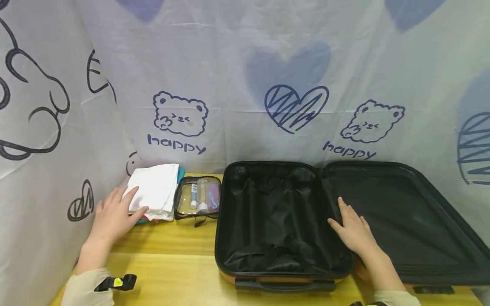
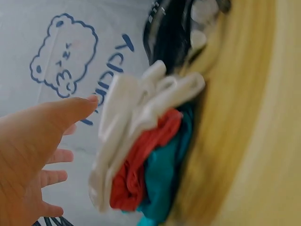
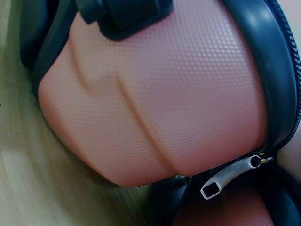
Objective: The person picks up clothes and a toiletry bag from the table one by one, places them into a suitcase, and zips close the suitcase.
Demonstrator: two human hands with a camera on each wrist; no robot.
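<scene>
Closest to the camera, low on the left, there's a pale sleeve [image 1: 82,289] with a black band [image 1: 116,282] at the cuff, and out beyond it the left hand [image 1: 115,214], fingers spread and loosely straight, gripping nothing! Right at those fingertips lies the folded white cloth [image 1: 155,187], its left edge just beside the thumb and forefinger; whether skin meets fabric, I cannot tell. Beneath it, in the left wrist view, red cloth [image 2: 129,186] and teal cloth [image 2: 164,179] peep out of the stack.

Just right of the stack sits a clear pouch [image 1: 185,197] with black edging, a tube [image 1: 194,196] and a bottle [image 1: 202,195] inside. Then comes the big one: the suitcase [image 1: 268,221], spread wide on the yellow table [image 1: 164,263], handle [image 1: 285,286] toward the near side. And over on the right, the right hand [image 1: 354,233], fingers extended and holding nothing, lies over the seam between the two black-lined halves!
</scene>
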